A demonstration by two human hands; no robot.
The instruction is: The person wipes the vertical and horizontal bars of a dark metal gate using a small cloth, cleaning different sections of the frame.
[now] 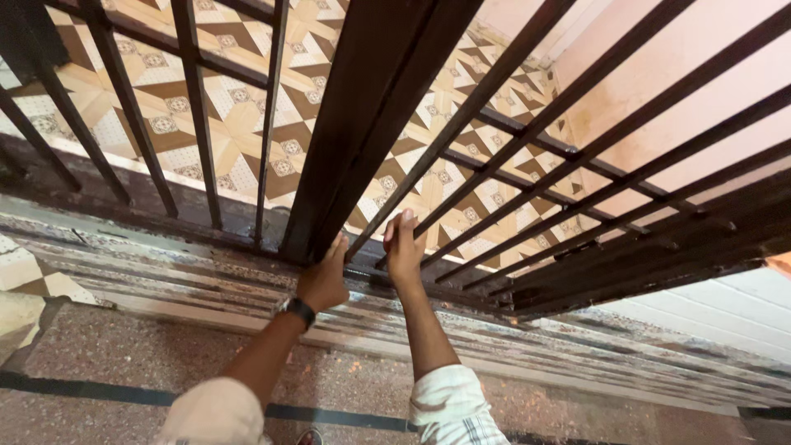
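Hands: left (pixel 324 280), right (pixel 404 247) gripping dark gate (pixel 362 124).

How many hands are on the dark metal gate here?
2. The left hand, wearing a wristwatch, presses the gate's thick upright post near its foot; the right hand grips a thin bar just beside it.

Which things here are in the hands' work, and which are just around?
In hand: left hand and right hand both gripping the dark metal gate near its foot.
Around: wristwatch, patterned tile floor, stone threshold, pink wall.
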